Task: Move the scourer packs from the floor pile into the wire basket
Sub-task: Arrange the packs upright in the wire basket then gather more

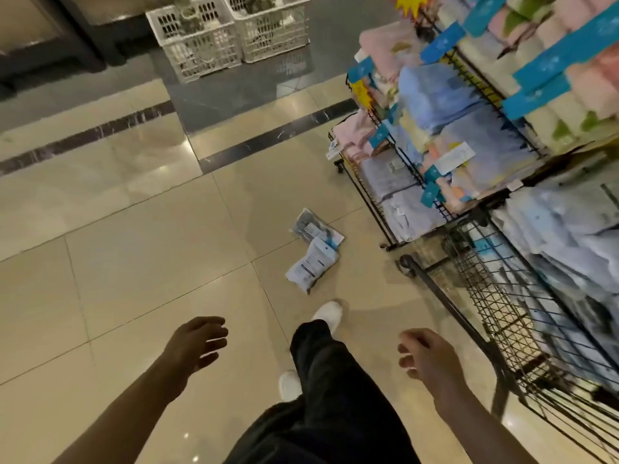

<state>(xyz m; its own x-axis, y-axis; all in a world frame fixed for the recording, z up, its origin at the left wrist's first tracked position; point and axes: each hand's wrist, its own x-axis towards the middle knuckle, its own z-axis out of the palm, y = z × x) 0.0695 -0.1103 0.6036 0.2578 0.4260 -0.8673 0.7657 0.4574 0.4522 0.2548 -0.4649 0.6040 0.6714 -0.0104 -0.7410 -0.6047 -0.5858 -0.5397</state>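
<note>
Two scourer packs lie on the beige tiled floor ahead of my feet: a clear one with dark contents (315, 227) and a white one (313, 264) overlapping its near edge. The black wire basket (495, 296) stands at the right, holding pale blue packed goods. My left hand (197, 343) hangs low at the left, fingers loosely spread, holding nothing. My right hand (423, 354) hovers beside the basket's near rim, fingers loosely curled and empty. Both hands are well short of the packs.
A black wire rack on castors (385, 182) with folded towels and blue tags stands right of the packs. Two white plastic crates (231, 31) sit on the dark floor at the back. My legs and white shoes (328, 314) are below the packs.
</note>
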